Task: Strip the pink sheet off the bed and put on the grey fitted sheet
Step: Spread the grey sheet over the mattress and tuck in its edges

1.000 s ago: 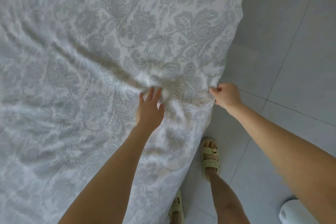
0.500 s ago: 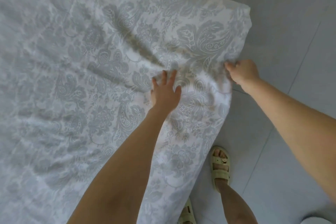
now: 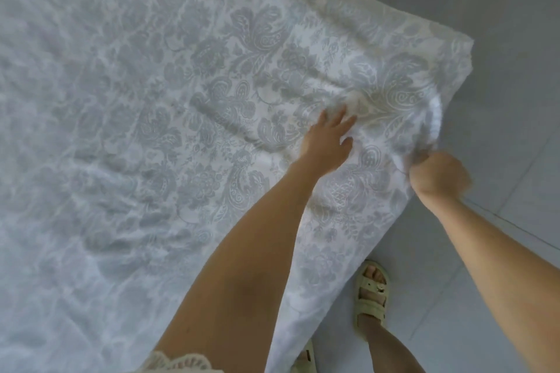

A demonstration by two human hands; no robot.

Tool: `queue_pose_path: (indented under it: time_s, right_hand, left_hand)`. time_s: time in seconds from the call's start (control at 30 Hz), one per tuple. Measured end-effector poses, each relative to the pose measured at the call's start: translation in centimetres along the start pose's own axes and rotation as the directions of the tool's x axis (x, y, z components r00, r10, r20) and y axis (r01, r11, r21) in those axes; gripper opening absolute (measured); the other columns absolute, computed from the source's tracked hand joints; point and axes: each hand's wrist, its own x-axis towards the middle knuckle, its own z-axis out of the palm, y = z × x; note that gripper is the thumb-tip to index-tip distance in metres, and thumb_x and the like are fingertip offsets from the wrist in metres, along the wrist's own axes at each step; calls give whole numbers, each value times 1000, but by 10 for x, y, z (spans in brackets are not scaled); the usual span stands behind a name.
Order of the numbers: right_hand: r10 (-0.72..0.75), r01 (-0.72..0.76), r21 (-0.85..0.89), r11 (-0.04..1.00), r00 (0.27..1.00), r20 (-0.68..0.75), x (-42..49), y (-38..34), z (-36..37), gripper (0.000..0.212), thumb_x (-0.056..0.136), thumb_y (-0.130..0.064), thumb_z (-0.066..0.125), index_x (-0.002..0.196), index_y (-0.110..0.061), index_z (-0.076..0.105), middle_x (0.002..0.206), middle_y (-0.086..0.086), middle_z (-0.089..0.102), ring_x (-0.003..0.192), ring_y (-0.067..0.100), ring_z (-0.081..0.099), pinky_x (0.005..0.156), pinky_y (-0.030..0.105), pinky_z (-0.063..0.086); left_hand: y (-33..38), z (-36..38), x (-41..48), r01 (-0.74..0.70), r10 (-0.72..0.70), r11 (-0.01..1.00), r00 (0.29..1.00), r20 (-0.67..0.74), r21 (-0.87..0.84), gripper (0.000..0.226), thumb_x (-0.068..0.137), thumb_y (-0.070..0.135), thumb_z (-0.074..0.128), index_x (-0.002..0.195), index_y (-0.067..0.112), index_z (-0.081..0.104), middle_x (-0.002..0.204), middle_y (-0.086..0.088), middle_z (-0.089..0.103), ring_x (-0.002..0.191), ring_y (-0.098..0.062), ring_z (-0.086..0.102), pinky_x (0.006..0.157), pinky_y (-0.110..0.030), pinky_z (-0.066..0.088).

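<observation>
Head view, looking down on the near side of a bed [image 3: 454,48] towards one corner. A grey-patterned sheet [image 3: 151,100], pale with a large floral and paisley figure, covers the whole visible top of the bed and hangs over the near edge; it lies loosely, with shallow creases running across the middle. The left hand [image 3: 325,142] rests palm down on the sheet, a little in from the edge, its fingers straight and spread, so this grip is fully open and holds nothing. The right hand [image 3: 439,174], at the bed's edge just beside the left, is blurred, yet its fingers are curled into a fist around a bunched fold of the sheet's border; this grip is closed on the cloth. From that fist a white ridge of gathered fabric arcs up towards the corner. Below, on the grey tiled floor [image 3: 500,100], stands a foot in a pale green sandal [image 3: 371,297], close to the hanging sheet; a second sandal [image 3: 306,357] shows partly at the lower margin. A lace-edged hem [image 3: 178,362] crosses the bottom of the view.
</observation>
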Motion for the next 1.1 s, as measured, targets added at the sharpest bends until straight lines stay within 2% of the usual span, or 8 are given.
queue_pose_path:
  time_s: [0.13,0.27,0.33,0.53,0.67,0.77,0.9,1.1]
  right_hand:
    - [-479,470,-120,874,876,-61,-62,-40,0,38,99,-18,37,69,-1,53,54,10,46,50,25,42,50,25,23]
    - [-761,773,-163,613,633,140,-133,-95,3,44,95,-15,41,54,-16,25,48,-3,26,43,12,21,46,22,12]
    - [-826,866,-150,477,500,260,-171,-114,6,41,94,-15,40,57,-18,23,52,-3,28,48,16,26,45,25,14]
    - [-854,983,-138,124,177,488,-296,-131,10,31,97,-19,37,67,-16,35,61,-3,35,53,13,30,46,26,19]
    - [-796,988,-133,-80,17,605,-396,-106,11,21,97,-18,36,86,-13,53,74,1,50,64,18,41,48,25,25]
    - [-719,975,-76,-210,-101,687,-470,-71,18,24,98,-18,36,101,-10,58,97,7,62,78,21,49,64,31,39]
    - [-588,934,-30,-356,-198,784,-561,-25,17,31,99,-17,33,118,-11,57,116,8,62,103,26,57,86,38,48]
    - [-432,818,25,-575,-329,840,-670,4,23,35,100,-22,33,129,-16,51,126,7,58,111,27,55,82,33,43]
  left_hand:
    - [-42,0,-70,227,-246,948,967,-63,-221,48,101,26,38,148,27,27,158,7,15,146,-18,10,113,-36,24]
    - [-93,13,-164,480,-535,802,842,-67,-356,47,101,23,38,147,24,30,156,1,21,144,-21,21,116,-37,23]
    - [-110,19,-216,563,-629,723,776,-44,-401,47,100,24,38,147,23,31,155,0,25,142,-21,24,114,-36,26]
    - [-126,39,-381,679,-866,437,496,-71,-590,41,100,27,38,140,21,43,142,-2,48,121,-20,52,93,-30,42]
    - [-108,75,-505,617,-957,238,280,-73,-751,37,99,27,40,133,17,48,133,-5,55,117,-22,54,89,-30,43]
    - [-80,119,-602,534,-991,89,128,-23,-841,35,99,28,40,130,15,51,128,-6,59,110,-22,59,82,-28,46]
    - [-36,178,-711,411,-995,-104,-55,89,-906,33,98,26,43,124,11,56,121,-9,63,103,-27,60,79,-31,45]
    - [0,229,-806,185,-930,-316,-257,265,-930,28,95,22,46,113,8,61,114,-14,65,106,-31,58,84,-35,43]
